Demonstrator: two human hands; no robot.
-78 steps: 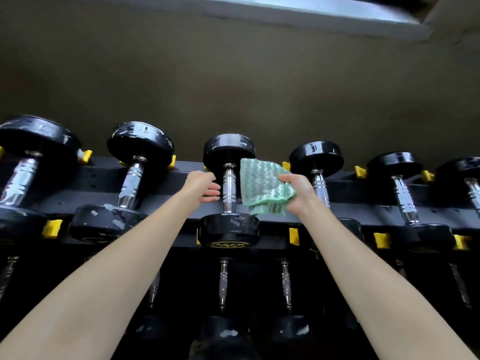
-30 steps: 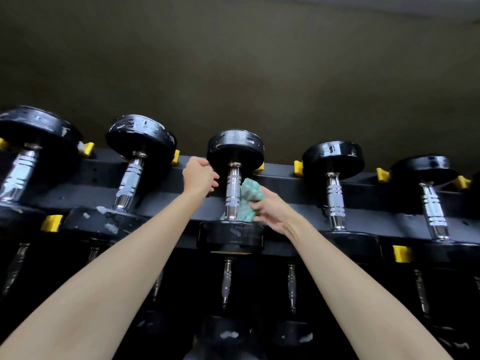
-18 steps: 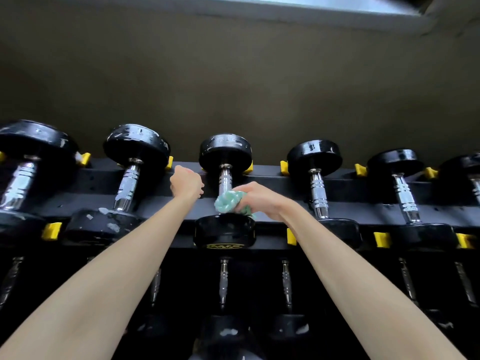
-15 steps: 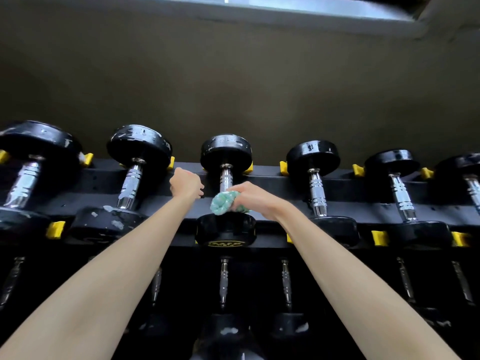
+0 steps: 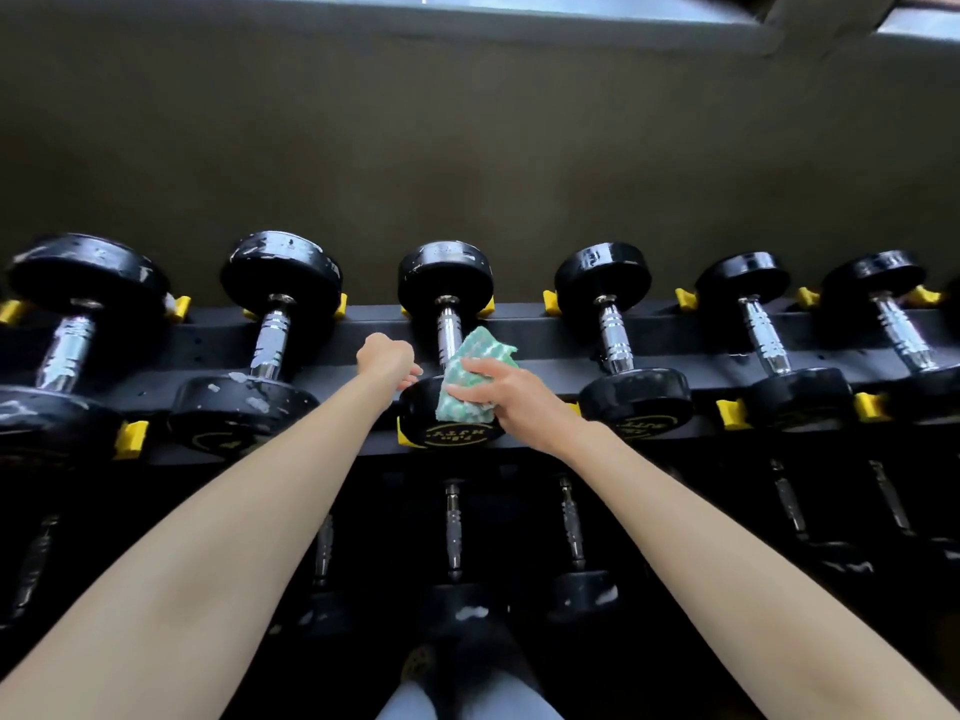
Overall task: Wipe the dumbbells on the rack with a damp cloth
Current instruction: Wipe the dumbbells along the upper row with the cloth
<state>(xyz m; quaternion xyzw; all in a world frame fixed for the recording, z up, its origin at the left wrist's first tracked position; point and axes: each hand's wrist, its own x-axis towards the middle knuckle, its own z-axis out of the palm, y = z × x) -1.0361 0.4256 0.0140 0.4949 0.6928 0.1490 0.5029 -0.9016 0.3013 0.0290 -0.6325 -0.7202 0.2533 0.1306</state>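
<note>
Dumbbells [image 5: 602, 275], six in view, lie across the top shelf of a black rack [image 5: 545, 337]: black heads front and back, chrome handles between, each seated between yellow stops [image 5: 732, 413]. Head view, the only one. Middle dumbbell [image 5: 445, 275]: its near head is partly covered by a green-and-white cloth [image 5: 467, 381], which lies over the top of that head and up against the lower handle. Right hand [image 5: 514, 397] grips the cloth, thumb on top, fingers curled at its lower edge, holding it against the head. Left hand [image 5: 387, 358]: fingers curled in a loose fist, nothing visibly held. It sits just left of the handle, fingertips near the head; contact cannot be told. White scuffs on the two dumbbells to the left. Lower row [image 5: 453, 522] of dumbbells beneath, dim. Olive-brown wall [image 5: 467, 148] behind.
</note>
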